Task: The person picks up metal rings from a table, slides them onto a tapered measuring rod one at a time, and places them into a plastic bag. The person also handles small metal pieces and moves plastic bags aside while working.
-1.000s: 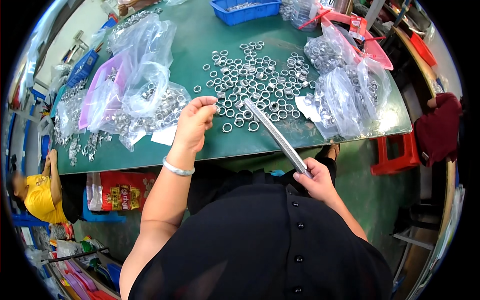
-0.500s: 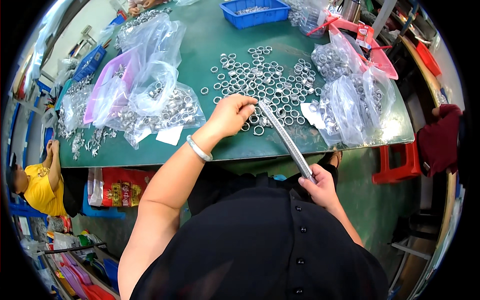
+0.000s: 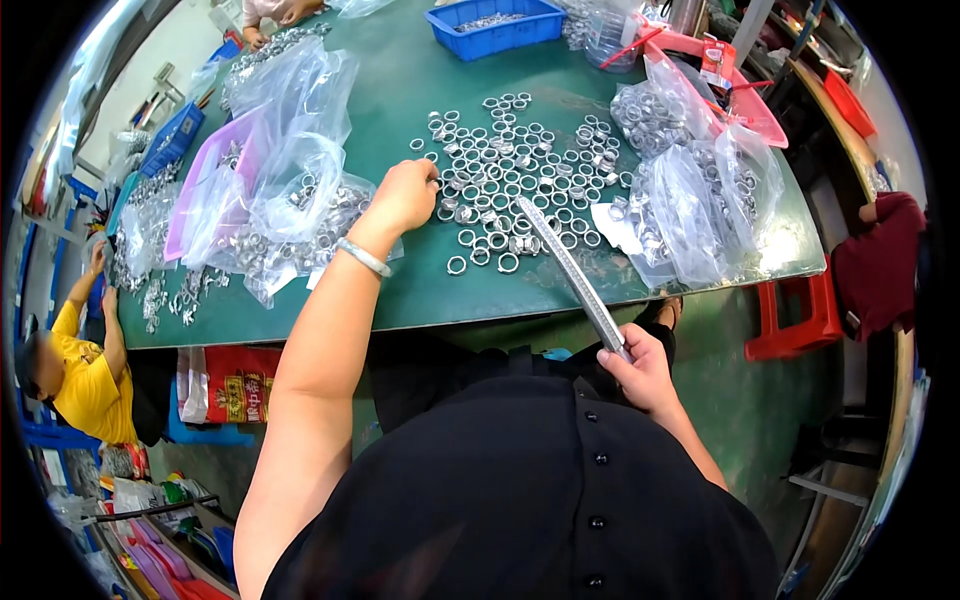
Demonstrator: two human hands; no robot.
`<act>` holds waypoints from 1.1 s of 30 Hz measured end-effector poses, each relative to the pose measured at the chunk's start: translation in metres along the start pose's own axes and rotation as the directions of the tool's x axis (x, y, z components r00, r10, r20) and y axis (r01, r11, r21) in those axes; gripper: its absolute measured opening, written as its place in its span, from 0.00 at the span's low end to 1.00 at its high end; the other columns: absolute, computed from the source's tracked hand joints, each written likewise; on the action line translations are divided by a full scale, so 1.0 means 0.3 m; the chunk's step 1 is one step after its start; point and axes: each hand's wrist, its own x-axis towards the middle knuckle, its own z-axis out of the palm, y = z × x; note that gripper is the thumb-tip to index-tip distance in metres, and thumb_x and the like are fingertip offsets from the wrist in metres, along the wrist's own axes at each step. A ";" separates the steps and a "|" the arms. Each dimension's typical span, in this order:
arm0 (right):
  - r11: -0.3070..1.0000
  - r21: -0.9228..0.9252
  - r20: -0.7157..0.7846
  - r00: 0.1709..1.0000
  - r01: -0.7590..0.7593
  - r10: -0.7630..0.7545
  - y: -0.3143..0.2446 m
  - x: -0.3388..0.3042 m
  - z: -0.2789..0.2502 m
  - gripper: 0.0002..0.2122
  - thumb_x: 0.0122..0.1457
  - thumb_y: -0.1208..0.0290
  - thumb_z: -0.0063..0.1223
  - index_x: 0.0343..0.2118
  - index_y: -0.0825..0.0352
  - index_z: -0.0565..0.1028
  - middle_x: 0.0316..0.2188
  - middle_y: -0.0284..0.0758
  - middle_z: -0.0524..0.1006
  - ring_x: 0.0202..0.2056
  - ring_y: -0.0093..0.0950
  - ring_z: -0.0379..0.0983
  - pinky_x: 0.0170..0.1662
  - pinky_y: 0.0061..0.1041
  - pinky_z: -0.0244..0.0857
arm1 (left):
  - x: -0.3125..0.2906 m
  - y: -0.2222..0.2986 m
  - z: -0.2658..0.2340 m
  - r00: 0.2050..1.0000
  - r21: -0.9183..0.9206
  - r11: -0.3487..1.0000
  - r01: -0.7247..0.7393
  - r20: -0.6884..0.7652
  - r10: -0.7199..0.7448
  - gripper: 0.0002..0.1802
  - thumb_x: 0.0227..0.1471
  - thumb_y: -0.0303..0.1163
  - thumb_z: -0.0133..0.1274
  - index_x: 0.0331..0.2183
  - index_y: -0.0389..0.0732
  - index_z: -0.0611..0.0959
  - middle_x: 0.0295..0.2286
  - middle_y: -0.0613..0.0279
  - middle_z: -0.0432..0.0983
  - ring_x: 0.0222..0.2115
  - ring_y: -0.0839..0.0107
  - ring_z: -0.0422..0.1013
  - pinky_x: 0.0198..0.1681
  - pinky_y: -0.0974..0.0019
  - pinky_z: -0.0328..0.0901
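Note:
Many small silver metal rings [image 3: 515, 180] lie loosely spread over the green table [image 3: 395, 95]. My right hand [image 3: 640, 365], near the table's front edge, is closed round the thick end of a ring mandrel [image 3: 570, 270], a tapered metal stick with marks along it. Its thin tip points away from me, over the rings, and no ring shows on it. At the left edge of the spread is my left hand [image 3: 408, 195], its fingers curled together beside a few loose rings. Whether a ring is between those fingertips is hidden.
Clear plastic bags of rings lie on the left [image 3: 310, 220] and right [image 3: 690, 215], partly over a purple tray [image 3: 205, 180] and beside a pink basket [image 3: 765, 120]. A blue bin [image 3: 495, 30] stands far back. A person in yellow [image 3: 95, 385] sits at the left; a red stool [image 3: 795, 320] stands right.
My left hand has moved left, away from the mandrel's tip, to the left edge of the rings. The right hand keeps its grip on the mandrel. The view has shifted slightly.

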 end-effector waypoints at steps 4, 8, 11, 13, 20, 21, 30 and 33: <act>0.997 0.052 -0.023 0.998 -0.060 0.061 -0.023 -0.003 -0.005 0.05 0.47 0.78 0.51 0.25 0.68 0.67 0.18 0.22 0.63 0.20 0.11 0.54 0.23 0.11 0.49 | -0.002 0.032 0.005 0.998 -0.223 0.975 -0.023 0.060 0.038 0.10 0.44 0.26 0.48 0.33 0.37 0.76 0.20 0.58 0.71 0.21 0.71 0.67 0.27 0.70 0.62; 0.997 0.054 -0.037 0.998 -0.056 0.058 -0.022 -0.007 -0.013 0.05 0.47 0.79 0.50 0.26 0.68 0.67 0.19 0.22 0.64 0.20 0.10 0.55 0.23 0.11 0.49 | 0.027 0.059 0.020 0.989 -0.281 0.948 -0.149 -0.020 0.150 0.11 0.45 0.27 0.49 0.35 0.39 0.76 0.19 0.61 0.70 0.19 0.75 0.64 0.25 0.72 0.61; 0.996 0.060 -0.037 0.997 -0.062 0.064 -0.026 -0.010 -0.012 0.05 0.47 0.79 0.50 0.26 0.68 0.67 0.19 0.22 0.65 0.19 0.10 0.55 0.23 0.10 0.50 | 0.080 0.093 0.034 0.968 -0.210 0.945 -0.249 -0.086 0.236 0.12 0.44 0.28 0.50 0.36 0.42 0.77 0.20 0.60 0.70 0.21 0.72 0.65 0.26 0.70 0.61; 0.995 0.071 -0.032 0.997 -0.062 0.065 -0.031 -0.008 -0.006 0.05 0.47 0.79 0.50 0.27 0.68 0.67 0.19 0.23 0.65 0.19 0.10 0.55 0.23 0.10 0.50 | 0.130 0.117 0.046 0.959 -0.113 0.954 -0.277 -0.094 0.267 0.13 0.43 0.31 0.51 0.36 0.43 0.77 0.23 0.57 0.71 0.24 0.67 0.67 0.29 0.67 0.62; 0.996 0.081 -0.061 0.997 -0.048 0.053 -0.032 -0.022 -0.016 0.05 0.47 0.79 0.50 0.26 0.68 0.67 0.19 0.23 0.65 0.20 0.10 0.55 0.23 0.10 0.50 | 0.198 0.219 0.077 0.982 0.008 0.982 -0.191 0.018 0.191 0.11 0.41 0.34 0.53 0.31 0.44 0.79 0.27 0.57 0.72 0.31 0.60 0.68 0.35 0.63 0.62; 0.995 0.084 -0.063 0.997 -0.046 0.051 -0.029 -0.026 -0.017 0.05 0.47 0.79 0.51 0.26 0.68 0.67 0.19 0.23 0.65 0.20 0.10 0.55 0.23 0.10 0.50 | 0.201 0.212 0.071 0.982 -0.044 0.982 -0.186 0.017 0.187 0.10 0.41 0.34 0.53 0.31 0.44 0.79 0.27 0.57 0.72 0.30 0.61 0.68 0.34 0.63 0.62; 0.997 0.059 -0.055 0.997 -0.045 0.048 -0.024 -0.024 -0.016 0.05 0.47 0.79 0.50 0.25 0.68 0.67 0.19 0.22 0.64 0.20 0.11 0.54 0.23 0.11 0.49 | 0.087 0.159 -0.022 0.863 -0.910 -0.067 0.410 0.363 0.352 0.05 0.53 0.30 0.41 0.30 0.40 0.71 0.23 0.66 0.66 0.14 0.85 0.53 0.16 0.82 0.50; 1.000 -0.010 -0.027 1.000 0.001 -0.001 -0.037 -0.009 -0.006 0.05 0.47 0.78 0.51 0.25 0.68 0.66 0.19 0.22 0.64 0.20 0.11 0.54 0.24 0.12 0.49 | 0.022 0.131 -0.033 0.871 -0.887 -0.212 0.411 0.312 0.380 0.11 0.54 0.36 0.39 0.29 0.40 0.71 0.22 0.65 0.65 0.14 0.85 0.53 0.17 0.81 0.51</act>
